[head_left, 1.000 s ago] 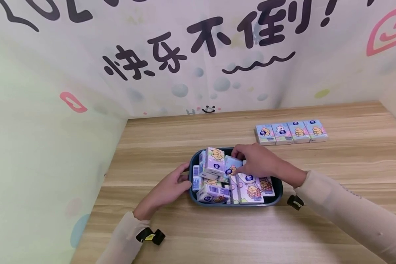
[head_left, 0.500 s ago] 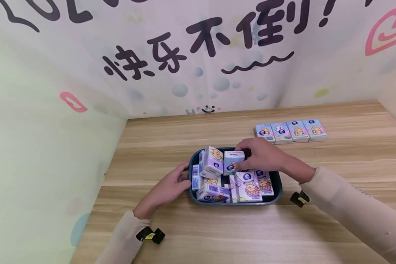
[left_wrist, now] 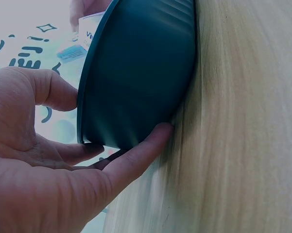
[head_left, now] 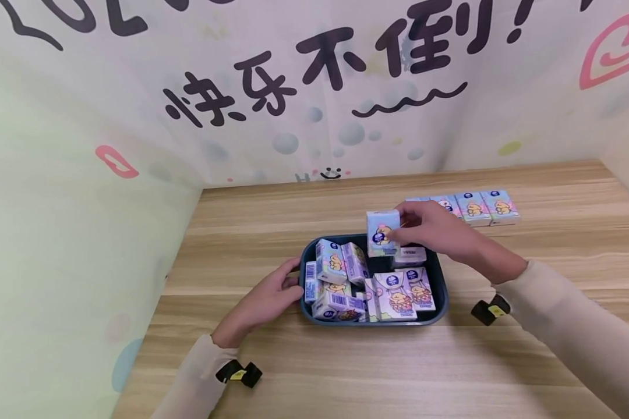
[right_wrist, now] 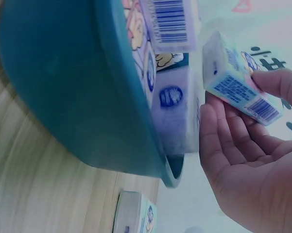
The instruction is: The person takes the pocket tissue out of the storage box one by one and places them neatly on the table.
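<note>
In the head view my right hand (head_left: 440, 230) pinches a light blue tissue pack (head_left: 382, 233) between thumb and fingers, above the back rim of a dark teal plastic tub (head_left: 437, 311). The right wrist view shows the same tissue pack (right_wrist: 240, 80) tilted, its barcode side visible. At the tub's left end, my left hand (head_left: 262, 299) grips the outside. Up close in the left wrist view, one bent finger meets the rim of the tub (left_wrist: 136, 73) and another digit lies along its lower wall. Several purple and blue tissue packs, including a purple one (head_left: 353, 262), lie jumbled inside.
Behind the tub on the right, several blue tissue packs (head_left: 498, 206) stand side by side in a row, partly hidden by my right hand. All this is on a wood-grain table (head_left: 346, 372). A printed wall covering (head_left: 272, 145) rises at the table's back edge.
My right hand has lifted the blue tissue pack up and back out of the tub. A purple pack beside it has toppled to the right. The left hand stays put.
</note>
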`<state>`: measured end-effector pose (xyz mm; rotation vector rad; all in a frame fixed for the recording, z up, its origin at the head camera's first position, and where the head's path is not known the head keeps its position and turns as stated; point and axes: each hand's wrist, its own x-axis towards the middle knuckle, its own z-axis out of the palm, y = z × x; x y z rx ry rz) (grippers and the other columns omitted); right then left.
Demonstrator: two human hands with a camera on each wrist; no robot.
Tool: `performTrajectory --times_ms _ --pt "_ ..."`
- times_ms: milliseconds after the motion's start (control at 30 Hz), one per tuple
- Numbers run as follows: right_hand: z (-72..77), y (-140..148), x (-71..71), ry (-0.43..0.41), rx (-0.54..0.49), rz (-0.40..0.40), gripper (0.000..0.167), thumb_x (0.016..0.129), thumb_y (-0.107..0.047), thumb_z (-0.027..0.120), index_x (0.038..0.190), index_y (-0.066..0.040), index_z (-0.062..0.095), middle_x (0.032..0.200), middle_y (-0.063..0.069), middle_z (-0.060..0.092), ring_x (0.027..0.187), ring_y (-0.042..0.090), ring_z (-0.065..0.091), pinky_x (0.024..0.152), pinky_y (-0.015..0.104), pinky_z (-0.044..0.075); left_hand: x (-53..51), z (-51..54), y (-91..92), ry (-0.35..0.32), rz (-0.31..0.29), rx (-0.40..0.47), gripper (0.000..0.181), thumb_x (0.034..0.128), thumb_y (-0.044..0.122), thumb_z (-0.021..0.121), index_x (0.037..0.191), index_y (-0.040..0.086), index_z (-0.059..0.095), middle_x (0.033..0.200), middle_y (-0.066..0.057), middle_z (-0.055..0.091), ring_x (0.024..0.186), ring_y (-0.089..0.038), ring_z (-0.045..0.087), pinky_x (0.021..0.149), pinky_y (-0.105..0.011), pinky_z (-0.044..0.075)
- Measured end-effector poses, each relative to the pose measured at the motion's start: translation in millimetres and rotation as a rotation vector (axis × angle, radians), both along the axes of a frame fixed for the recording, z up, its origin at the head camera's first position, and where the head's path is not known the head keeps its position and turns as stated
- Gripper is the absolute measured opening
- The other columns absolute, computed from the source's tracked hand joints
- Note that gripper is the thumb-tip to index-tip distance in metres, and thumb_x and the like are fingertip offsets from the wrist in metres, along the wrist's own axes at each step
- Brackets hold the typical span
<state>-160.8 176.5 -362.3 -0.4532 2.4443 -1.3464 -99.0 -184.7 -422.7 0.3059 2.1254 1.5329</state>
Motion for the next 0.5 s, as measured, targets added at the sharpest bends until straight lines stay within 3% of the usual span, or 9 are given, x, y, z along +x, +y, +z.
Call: performTrajectory --times_ms 233,400,500 --pt "1.8 16.9 -2.7 -0.072 -0.093 -0.06 0.026 0.106 -0.02 0.075 0.118 0.0 0.064 0.105 0.013 0.068 0.092 0.029 0.067 0.084 0.033 0.061 -0.6 -0.2 0.1 0.002 -0.005 0.004 0.069 0.1091 0.009 0.053 0.171 -0.004 0.026 0.168 -0.032 0.039 0.147 -0.044 0.053 0.109 -0.046 0.057" --pt "0.9 37.0 -6.2 -0.078 -0.071 -0.113 0.027 0.109 -0.021 0.071 0.12 0.002 0.061 0.109 0.013 0.067 0.096 0.027 0.067 0.088 0.029 0.062 -0.3 0.2 0.3 0.003 -0.005 0.002 0.069 0.1091 0.009 0.053 0.17 -0.004 0.026 0.167 -0.033 0.04 0.147 -0.045 0.053 0.109 -0.046 0.057" --pt "-1.8 53.9 -9.9 -0.097 -0.064 -0.146 0.033 0.111 -0.022 0.065 0.13 0.004 0.059 0.118 0.014 0.066 0.101 0.022 0.066 0.089 0.026 0.061 0.0 0.4 0.2 0.002 -0.003 0.0 0.069 0.1091 0.009 0.053 0.171 -0.004 0.025 0.167 -0.033 0.04 0.147 -0.045 0.053 0.109 -0.046 0.056"
